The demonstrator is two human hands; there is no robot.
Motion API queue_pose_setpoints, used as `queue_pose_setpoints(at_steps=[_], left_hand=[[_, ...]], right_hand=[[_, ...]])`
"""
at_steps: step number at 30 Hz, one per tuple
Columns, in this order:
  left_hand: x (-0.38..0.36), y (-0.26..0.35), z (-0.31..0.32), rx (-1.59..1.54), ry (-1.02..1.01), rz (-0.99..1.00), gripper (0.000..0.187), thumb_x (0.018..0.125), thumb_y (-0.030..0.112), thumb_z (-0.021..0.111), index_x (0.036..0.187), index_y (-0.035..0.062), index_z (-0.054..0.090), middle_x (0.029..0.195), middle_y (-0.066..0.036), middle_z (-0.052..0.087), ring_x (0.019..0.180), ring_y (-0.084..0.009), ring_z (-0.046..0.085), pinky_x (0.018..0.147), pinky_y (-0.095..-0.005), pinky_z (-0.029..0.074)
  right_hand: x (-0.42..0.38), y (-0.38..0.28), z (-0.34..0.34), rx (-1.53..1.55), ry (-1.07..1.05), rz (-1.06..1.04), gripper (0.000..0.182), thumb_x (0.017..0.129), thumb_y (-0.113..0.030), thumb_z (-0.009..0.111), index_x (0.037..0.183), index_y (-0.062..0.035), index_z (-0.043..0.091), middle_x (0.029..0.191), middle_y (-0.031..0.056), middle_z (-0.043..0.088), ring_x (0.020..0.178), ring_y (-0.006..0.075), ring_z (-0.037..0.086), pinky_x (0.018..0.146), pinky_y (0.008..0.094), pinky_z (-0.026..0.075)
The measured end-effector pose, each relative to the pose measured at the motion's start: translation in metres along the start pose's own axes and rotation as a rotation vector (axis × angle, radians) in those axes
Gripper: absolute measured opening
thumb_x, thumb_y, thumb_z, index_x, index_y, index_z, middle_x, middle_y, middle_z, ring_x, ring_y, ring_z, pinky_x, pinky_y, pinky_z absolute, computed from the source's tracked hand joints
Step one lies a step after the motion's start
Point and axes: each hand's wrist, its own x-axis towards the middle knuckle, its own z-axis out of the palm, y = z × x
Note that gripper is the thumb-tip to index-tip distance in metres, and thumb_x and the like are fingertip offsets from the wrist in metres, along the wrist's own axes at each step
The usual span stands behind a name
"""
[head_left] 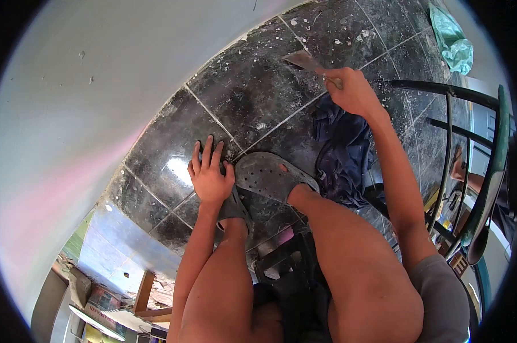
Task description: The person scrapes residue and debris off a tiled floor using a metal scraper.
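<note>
My right hand [353, 92] is closed around the handle of a scraper [304, 60], whose flat blade points left over the dark floor tiles [235, 86]. White specks and flakes are scattered on the tiles around the blade. My left hand [211, 178] rests on the floor with its fingers spread, beside the toe of my dark clog [275, 177]; nothing is in it. A crumpled dark cloth [344, 154] lies on the tiles below my right wrist, right of the clog.
A pale wall [98, 97] borders the floor on the left. At the right stands a dark metal chair [493, 171], with another person's foot [458, 166] behind it. A green plastic bag [454, 43] lies at upper right. Boxes and a wooden frame [145, 291] are at lower left.
</note>
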Motion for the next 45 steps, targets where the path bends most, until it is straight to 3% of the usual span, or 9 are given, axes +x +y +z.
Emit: queue_pose_setpoints(at_steps=[3, 9, 16, 25, 28, 31, 34, 37, 45], left_hand=[[0.001, 0.002, -0.002, 0.001, -0.002, -0.001, 0.051, 0.085, 0.020, 0.064, 0.137, 0.0173, 0.067, 0.158, -0.004, 0.052, 0.148, -0.0361, 0.041, 0.117, -0.0539, 0.033], [0.002, 0.001, 0.000, 0.001, 0.012, 0.008, 0.052, 0.085, 0.020, 0.065, 0.137, 0.0177, 0.067, 0.157, -0.004, 0.052, 0.148, -0.0362, 0.042, 0.116, -0.0533, 0.034], [0.000, 0.002, -0.002, 0.009, -0.011, -0.004, 0.054, 0.085, 0.019, 0.068, 0.138, 0.0183, 0.065, 0.159, -0.003, 0.050, 0.149, -0.0361, 0.041, 0.117, -0.0537, 0.035], [0.002, 0.002, -0.002, 0.007, -0.008, -0.008, 0.053, 0.084, 0.019, 0.068, 0.137, 0.0182, 0.066, 0.158, -0.003, 0.051, 0.149, -0.0364, 0.041, 0.117, -0.0541, 0.033], [0.002, 0.001, -0.003, -0.006, -0.010, -0.001, 0.053, 0.084, 0.018, 0.068, 0.137, 0.0179, 0.066, 0.158, -0.003, 0.051, 0.149, -0.0365, 0.041, 0.118, -0.0539, 0.033], [0.003, 0.002, -0.004, -0.015, -0.006, -0.005, 0.053, 0.084, 0.018, 0.068, 0.137, 0.0177, 0.066, 0.158, -0.004, 0.051, 0.149, -0.0364, 0.041, 0.118, -0.0537, 0.033], [0.002, 0.001, -0.005, -0.022, -0.006, -0.006, 0.053, 0.084, 0.018, 0.067, 0.137, 0.0175, 0.066, 0.158, -0.004, 0.052, 0.149, -0.0366, 0.041, 0.117, -0.0535, 0.034], [0.000, 0.001, -0.005, -0.043, -0.006, 0.006, 0.053, 0.083, 0.019, 0.067, 0.136, 0.0166, 0.067, 0.158, -0.004, 0.052, 0.149, -0.0368, 0.041, 0.117, -0.0533, 0.034], [0.000, -0.004, -0.008, -0.133, -0.031, -0.020, 0.049, 0.085, 0.021, 0.066, 0.133, 0.0129, 0.068, 0.157, -0.005, 0.053, 0.149, -0.0356, 0.041, 0.118, -0.0541, 0.032]], right_hand=[[0.017, -0.009, 0.030, -0.154, 0.151, -0.210, 0.035, 0.090, -0.016, 0.060, 0.120, -0.0124, 0.078, 0.093, 0.0259, 0.075, 0.088, 0.0461, 0.073, 0.086, 0.0516, 0.060], [-0.005, -0.064, 0.042, -0.200, 0.040, -0.150, 0.035, 0.092, -0.013, 0.059, 0.122, -0.0125, 0.077, 0.092, 0.0237, 0.074, 0.086, 0.0432, 0.072, 0.081, 0.0529, 0.059], [-0.049, -0.051, 0.057, -0.112, -0.022, -0.137, 0.048, 0.089, -0.011, 0.060, 0.137, -0.0114, 0.068, 0.095, 0.0262, 0.071, 0.082, 0.0456, 0.072, 0.076, 0.0539, 0.060], [-0.019, -0.071, 0.078, -0.139, 0.061, -0.196, 0.054, 0.087, -0.014, 0.064, 0.141, -0.0081, 0.063, 0.099, 0.0261, 0.073, 0.093, 0.0458, 0.073, 0.084, 0.0543, 0.060], [-0.013, -0.090, 0.052, -0.084, -0.137, -0.021, 0.050, 0.086, -0.015, 0.067, 0.136, -0.0065, 0.067, 0.103, 0.0287, 0.074, 0.101, 0.0480, 0.072, 0.087, 0.0548, 0.059], [-0.002, -0.085, 0.058, -0.109, -0.155, -0.009, 0.044, 0.086, -0.017, 0.068, 0.129, -0.0051, 0.071, 0.106, 0.0303, 0.073, 0.103, 0.0492, 0.071, 0.089, 0.0548, 0.059], [0.034, -0.086, 0.063, -0.138, -0.092, -0.107, 0.042, 0.093, -0.018, 0.059, 0.133, -0.0120, 0.071, 0.099, 0.0279, 0.074, 0.097, 0.0479, 0.071, 0.090, 0.0557, 0.057], [0.056, -0.095, 0.053, -0.190, -0.148, -0.018, 0.041, 0.093, -0.017, 0.059, 0.131, -0.0123, 0.072, 0.101, 0.0278, 0.074, 0.101, 0.0460, 0.071, 0.094, 0.0540, 0.056], [0.033, -0.081, 0.049, -0.071, -0.219, 0.043, 0.047, 0.088, -0.024, 0.071, 0.133, -0.0115, 0.070, 0.129, 0.0263, 0.068, 0.121, 0.0467, 0.065, 0.103, 0.0541, 0.054]])
